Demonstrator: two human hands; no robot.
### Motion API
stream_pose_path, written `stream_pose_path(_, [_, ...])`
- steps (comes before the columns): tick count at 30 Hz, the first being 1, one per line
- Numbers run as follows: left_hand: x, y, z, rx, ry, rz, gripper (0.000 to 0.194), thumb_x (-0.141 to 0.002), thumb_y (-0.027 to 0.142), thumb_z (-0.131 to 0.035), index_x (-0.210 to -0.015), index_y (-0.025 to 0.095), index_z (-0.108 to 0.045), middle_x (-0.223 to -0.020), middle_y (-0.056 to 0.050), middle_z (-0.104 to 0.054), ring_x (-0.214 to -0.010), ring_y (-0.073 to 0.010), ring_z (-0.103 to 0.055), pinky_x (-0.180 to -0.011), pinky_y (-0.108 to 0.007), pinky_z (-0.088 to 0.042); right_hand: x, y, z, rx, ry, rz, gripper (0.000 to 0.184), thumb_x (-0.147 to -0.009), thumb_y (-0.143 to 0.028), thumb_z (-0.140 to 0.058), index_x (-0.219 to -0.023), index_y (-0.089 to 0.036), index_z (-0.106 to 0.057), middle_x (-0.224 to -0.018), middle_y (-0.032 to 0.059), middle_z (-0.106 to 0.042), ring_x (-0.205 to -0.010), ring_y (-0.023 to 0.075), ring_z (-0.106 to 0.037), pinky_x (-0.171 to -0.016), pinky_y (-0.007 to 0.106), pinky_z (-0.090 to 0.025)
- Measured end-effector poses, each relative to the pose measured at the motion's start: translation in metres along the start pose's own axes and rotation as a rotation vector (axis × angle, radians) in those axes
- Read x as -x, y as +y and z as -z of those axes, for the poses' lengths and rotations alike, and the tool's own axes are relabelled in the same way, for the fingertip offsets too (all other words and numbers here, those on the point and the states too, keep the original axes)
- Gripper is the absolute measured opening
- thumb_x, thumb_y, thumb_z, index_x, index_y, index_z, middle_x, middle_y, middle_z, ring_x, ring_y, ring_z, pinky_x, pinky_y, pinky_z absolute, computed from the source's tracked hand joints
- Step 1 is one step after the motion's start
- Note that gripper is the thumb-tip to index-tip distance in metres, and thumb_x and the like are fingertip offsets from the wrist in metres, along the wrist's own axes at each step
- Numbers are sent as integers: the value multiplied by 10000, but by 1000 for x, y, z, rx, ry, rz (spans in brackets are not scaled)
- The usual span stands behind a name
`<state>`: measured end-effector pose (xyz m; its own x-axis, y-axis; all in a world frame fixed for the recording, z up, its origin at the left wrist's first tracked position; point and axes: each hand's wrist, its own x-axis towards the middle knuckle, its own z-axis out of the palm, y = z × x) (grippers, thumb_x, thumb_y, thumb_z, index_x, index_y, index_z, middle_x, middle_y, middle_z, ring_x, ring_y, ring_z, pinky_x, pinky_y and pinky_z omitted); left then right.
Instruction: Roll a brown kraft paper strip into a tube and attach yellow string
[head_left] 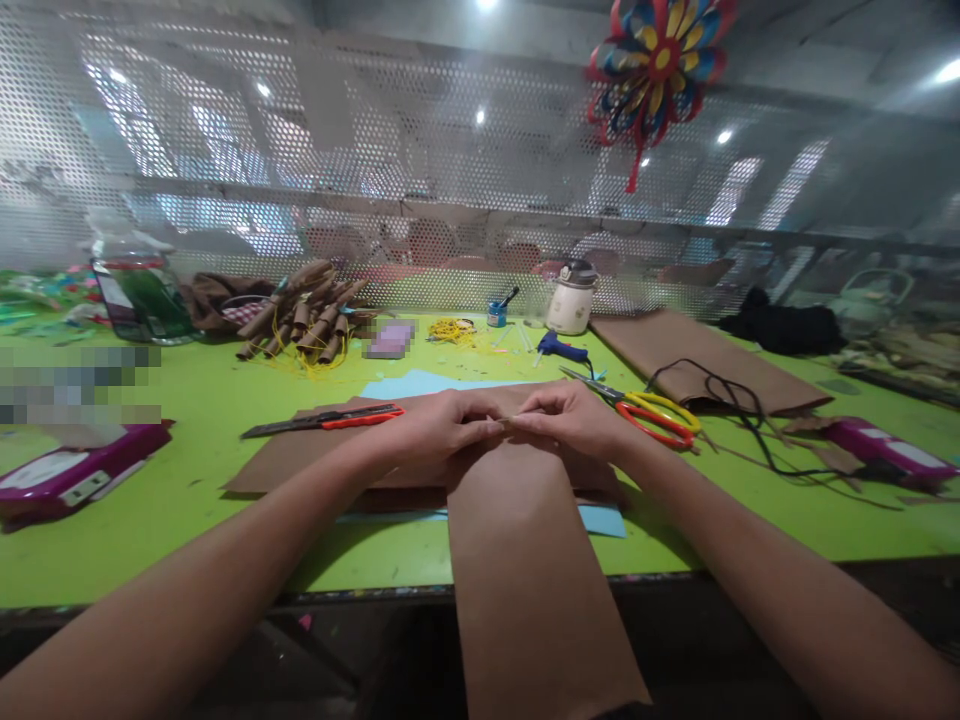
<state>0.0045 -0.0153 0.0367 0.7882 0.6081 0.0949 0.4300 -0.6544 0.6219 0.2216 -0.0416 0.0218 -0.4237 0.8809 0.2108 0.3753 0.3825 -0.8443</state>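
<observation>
A long strip of brown paper (529, 570) hangs from the table over its front edge towards me. At its far end, my left hand (457, 425) and my right hand (570, 418) meet, thumbs and fingers pinching the paper's edge, which looks narrowly rolled or folded. Beneath lie larger brown sheets (285, 465) on light blue paper (604, 520). A red-handled box cutter (330, 420) rests on the sheets left of my left hand. Just beyond my right hand lie scissors (660, 412) with yellow and orange handles.
Behind are brown paper rolls with yellow string (315, 315), a blue glue gun (562, 347), a small blue jar (496, 313) and a white container (571, 300). Purple power strips (90, 470) lie left and right. A black cord (750, 420) and folded brown paper (705, 350) occupy the right.
</observation>
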Motion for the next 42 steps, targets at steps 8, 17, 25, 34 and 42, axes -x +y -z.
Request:
stream_pose_path(8, [0, -5, -1, 44, -3, 31, 329, -869, 410, -456, -1003, 198, -667, -942, -14, -685, -855, -164, -575, -731, -240, -405, 0, 4, 2, 54, 5, 36, 303, -777, -419, -615, -769, -130, -705, -608, 19, -619, -530, 88, -484, -495, 215, -368])
stream_pose_path(17, [2, -1, 8, -79, -4, 109, 321, -819, 406, -501, -834, 149, -693, -719, -9, -651, -677, -137, -537, -583, -214, -360, 1, 0, 7, 127, 19, 88, 249, -786, -368, -609, -743, -146, -713, -682, 24, -668, -604, 109, -550, -555, 221, -409])
stream_pose_path(25, [3, -2, -1, -53, 46, 87, 303, -801, 418, -512, -837, 184, -701, -743, -10, -670, -672, -148, -546, -602, -232, -381, 0, -2, 7, 263, -62, 197, 232, -820, -315, -583, -972, -204, -719, -968, 45, -716, -869, 170, -624, -767, 280, -461])
stream_pose_path(34, [1, -9, 9, -68, -44, 101, 355, -851, 459, -446, -928, 199, -675, -799, -12, -669, -692, -142, -566, -600, -221, -385, 2, -3, 9, 329, 19, 182, 217, -841, -284, -545, -874, -168, -725, -828, 33, -719, -741, 147, -599, -677, 255, -437])
stream_pose_path(42, [5, -6, 12, -150, 1, 120, 331, -841, 415, -456, -751, 160, -647, -603, 8, -579, -554, -108, -491, -499, -205, -315, -1, 1, 14, 291, -40, 140, 241, -847, -307, -512, -726, -151, -651, -667, 2, -603, -634, 113, -503, -607, 233, -381])
